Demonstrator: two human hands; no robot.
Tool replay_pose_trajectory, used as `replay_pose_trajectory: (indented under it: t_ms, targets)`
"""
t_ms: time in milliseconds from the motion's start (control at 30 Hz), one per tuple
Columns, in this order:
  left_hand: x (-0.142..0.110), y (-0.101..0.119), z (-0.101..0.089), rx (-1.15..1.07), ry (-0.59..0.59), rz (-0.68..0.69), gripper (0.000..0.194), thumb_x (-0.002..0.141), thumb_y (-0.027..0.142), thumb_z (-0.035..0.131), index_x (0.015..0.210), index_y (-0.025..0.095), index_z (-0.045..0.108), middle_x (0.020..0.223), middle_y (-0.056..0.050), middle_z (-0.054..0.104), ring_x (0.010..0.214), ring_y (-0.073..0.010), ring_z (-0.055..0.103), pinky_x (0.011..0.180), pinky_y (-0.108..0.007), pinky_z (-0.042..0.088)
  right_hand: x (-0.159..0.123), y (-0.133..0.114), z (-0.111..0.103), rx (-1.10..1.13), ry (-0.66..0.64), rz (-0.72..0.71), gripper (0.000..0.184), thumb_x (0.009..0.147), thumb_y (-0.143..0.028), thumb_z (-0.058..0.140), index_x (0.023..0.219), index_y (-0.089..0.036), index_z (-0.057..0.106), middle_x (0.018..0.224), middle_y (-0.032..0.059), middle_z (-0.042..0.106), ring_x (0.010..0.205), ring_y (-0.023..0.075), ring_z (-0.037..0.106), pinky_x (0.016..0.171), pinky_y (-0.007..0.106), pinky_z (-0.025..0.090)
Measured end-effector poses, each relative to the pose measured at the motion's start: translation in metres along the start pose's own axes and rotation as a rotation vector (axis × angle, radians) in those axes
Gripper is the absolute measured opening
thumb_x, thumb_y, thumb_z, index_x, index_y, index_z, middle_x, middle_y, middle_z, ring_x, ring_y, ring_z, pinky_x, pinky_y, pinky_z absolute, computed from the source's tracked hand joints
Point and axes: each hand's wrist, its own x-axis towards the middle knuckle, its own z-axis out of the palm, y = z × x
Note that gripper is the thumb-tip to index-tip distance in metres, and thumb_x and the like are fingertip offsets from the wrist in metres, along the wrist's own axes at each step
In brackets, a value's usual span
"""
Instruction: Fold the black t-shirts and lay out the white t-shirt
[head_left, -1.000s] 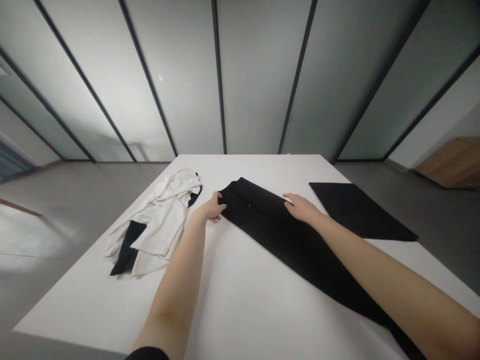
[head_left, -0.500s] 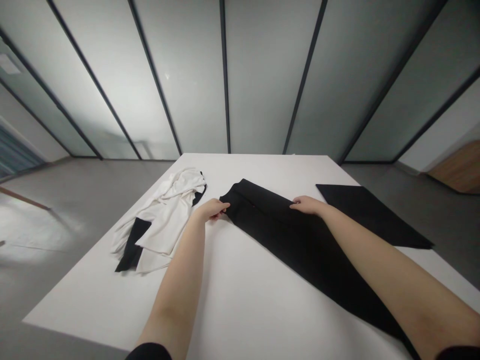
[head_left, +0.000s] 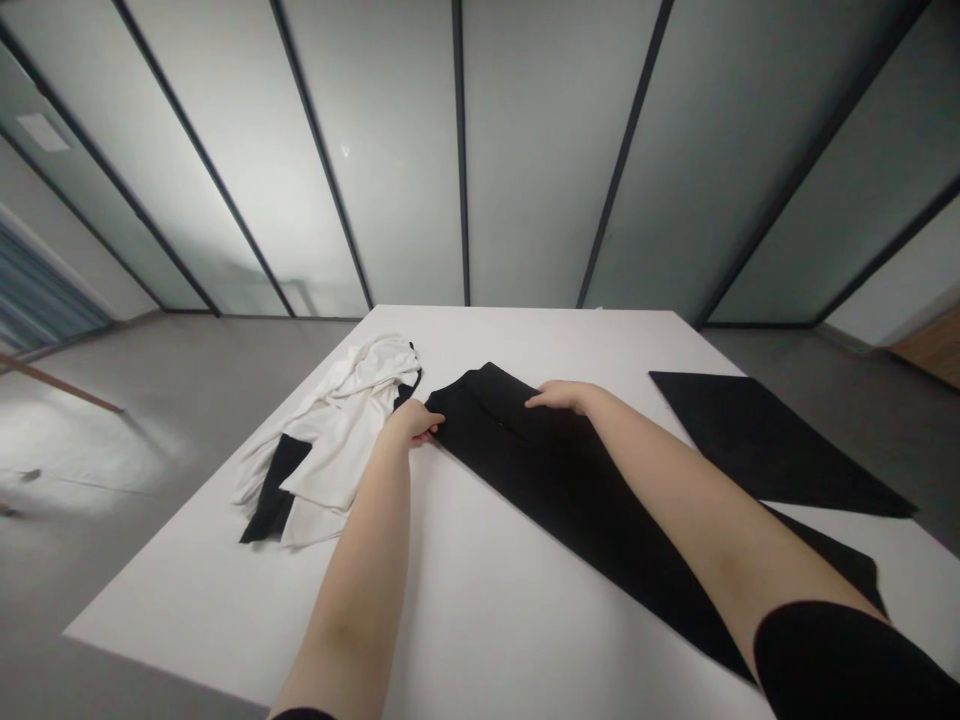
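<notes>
A long black garment, seemingly a pair of trousers [head_left: 525, 460], lies slantwise across the white table [head_left: 480, 620], running from the middle toward the near right. My left hand [head_left: 415, 420] pinches its left corner between thumb and fingers. On the upper edge, a short way to the right, my right hand [head_left: 561, 396] has its fingers closed on the cloth. A short slit shows in the fabric between both hands. My right forearm hides part of the garment, and a black piece emerges to the right of that arm.
On the left of the table sits a crumpled white garment [head_left: 337, 420] with black cloth [head_left: 277, 490] under it. A flat black folded cloth [head_left: 772, 440] lies at the right edge. Frosted glass panels [head_left: 532, 150] stand behind the table.
My right hand has slid left along the upper edge, closer to my left hand. The garment's left corner has shifted slightly left, and more black cloth shows beyond my right arm.
</notes>
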Motion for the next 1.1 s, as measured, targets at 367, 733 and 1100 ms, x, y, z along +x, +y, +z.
replay_pose_trajectory:
  t_ms: [367, 733, 1100]
  targets:
    - [0.016, -0.005, 0.001, 0.225, 0.365, 0.16, 0.033, 0.098, 0.042, 0.063, 0.09, 0.014, 0.079, 0.093, -0.019, 0.079, 0.1, -0.0328, 0.077, 0.087, -0.038, 0.059, 0.022, -0.021, 0.018, 0.346, 0.08, -0.044, 0.025, 0.091, -0.03, 0.08, 0.11, -0.015, 0.077, 0.098, 0.0104, 0.083, 0.083, 0.0241, 0.079, 0.079, 0.033, 0.064]
    - [-0.012, 0.046, 0.076, -0.021, 0.312, 0.58, 0.056, 0.098, 0.029, 0.065, 0.152, 0.016, 0.053, 0.141, -0.018, 0.067, 0.128, -0.0291, 0.065, 0.113, -0.042, 0.05, 0.029, 0.052, -0.031, 0.425, 0.721, 0.162, 0.057, 0.104, -0.045, 0.06, 0.146, -0.007, 0.06, 0.115, 0.02, 0.078, 0.103, 0.0284, 0.077, 0.084, 0.032, 0.062]
    - [-0.103, 0.09, 0.163, -0.138, -0.325, 0.526, 0.066, 0.097, 0.039, 0.066, 0.156, 0.024, 0.039, 0.092, -0.007, 0.075, 0.048, -0.0125, 0.063, 0.049, -0.022, 0.053, -0.061, 0.123, -0.082, 0.412, 0.251, 0.345, 0.042, 0.093, -0.056, 0.074, 0.112, -0.019, 0.07, 0.098, 0.0142, 0.078, 0.07, 0.021, 0.072, 0.065, 0.033, 0.062]
